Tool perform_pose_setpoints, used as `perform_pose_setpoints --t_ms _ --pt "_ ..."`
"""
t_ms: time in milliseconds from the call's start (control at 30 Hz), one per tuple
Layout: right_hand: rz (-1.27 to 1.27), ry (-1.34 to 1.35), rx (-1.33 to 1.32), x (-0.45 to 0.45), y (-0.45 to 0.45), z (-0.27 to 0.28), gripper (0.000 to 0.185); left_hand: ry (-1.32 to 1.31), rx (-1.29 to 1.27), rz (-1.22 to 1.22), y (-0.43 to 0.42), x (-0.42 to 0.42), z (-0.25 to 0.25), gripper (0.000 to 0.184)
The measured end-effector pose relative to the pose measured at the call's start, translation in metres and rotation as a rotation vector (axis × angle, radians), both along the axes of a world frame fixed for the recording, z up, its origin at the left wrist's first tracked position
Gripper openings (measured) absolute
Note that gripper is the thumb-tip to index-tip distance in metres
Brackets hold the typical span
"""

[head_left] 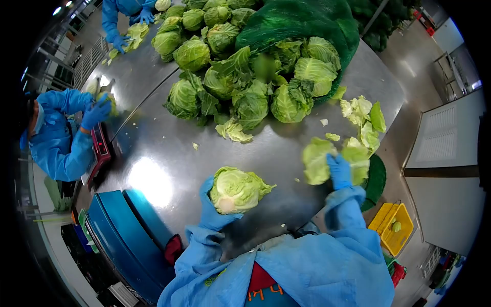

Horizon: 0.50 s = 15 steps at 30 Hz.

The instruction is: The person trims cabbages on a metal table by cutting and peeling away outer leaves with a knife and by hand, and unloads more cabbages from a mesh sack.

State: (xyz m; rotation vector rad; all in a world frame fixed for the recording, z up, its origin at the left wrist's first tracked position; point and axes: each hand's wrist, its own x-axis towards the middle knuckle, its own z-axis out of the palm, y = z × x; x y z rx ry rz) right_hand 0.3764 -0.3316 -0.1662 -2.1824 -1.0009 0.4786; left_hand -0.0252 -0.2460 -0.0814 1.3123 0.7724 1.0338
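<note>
In my left hand (pixel 212 212), gloved in blue, rests a pale green cabbage (pixel 234 190) with its whitish stem end facing me. The fingers wrap its left side and underside. To the right, my right hand (pixel 339 171), also gloved, grips loose cabbage leaves (pixel 316 160) near the table's right edge; leaves show on both sides of the fingers. More torn leaves (pixel 369 134) lie just beyond that hand. A small heap of leaf scraps (pixel 233 131) sits beyond the held cabbage, beside the pile of whole cabbages (pixel 250 104).
A green mesh sack (pixel 302 23) lies behind the pile on the metal table (pixel 169 138). One co-worker (pixel 61 133) stands left by a red scale (pixel 100 148), another (pixel 123 15) at the far left. Blue bins (pixel 123 240) stand lower left, a yellow crate (pixel 392 227) lower right.
</note>
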Motion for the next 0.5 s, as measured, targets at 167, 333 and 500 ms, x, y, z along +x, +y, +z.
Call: perform_pose_setpoints --t_ms 167,333,500 --pt "-0.107 -0.118 -0.019 -0.036 0.012 0.105 0.060 0.030 -0.002 -0.031 -0.011 -0.014 -0.004 0.122" --pt "0.628 0.437 0.054 -0.153 0.063 0.124 0.071 0.175 0.152 -0.143 -0.019 -0.039 -0.024 0.116" --pt "1.049 0.473 -0.227 -0.211 0.118 0.100 0.057 0.360 -0.095 -0.077 -0.024 -0.027 0.015 0.117"
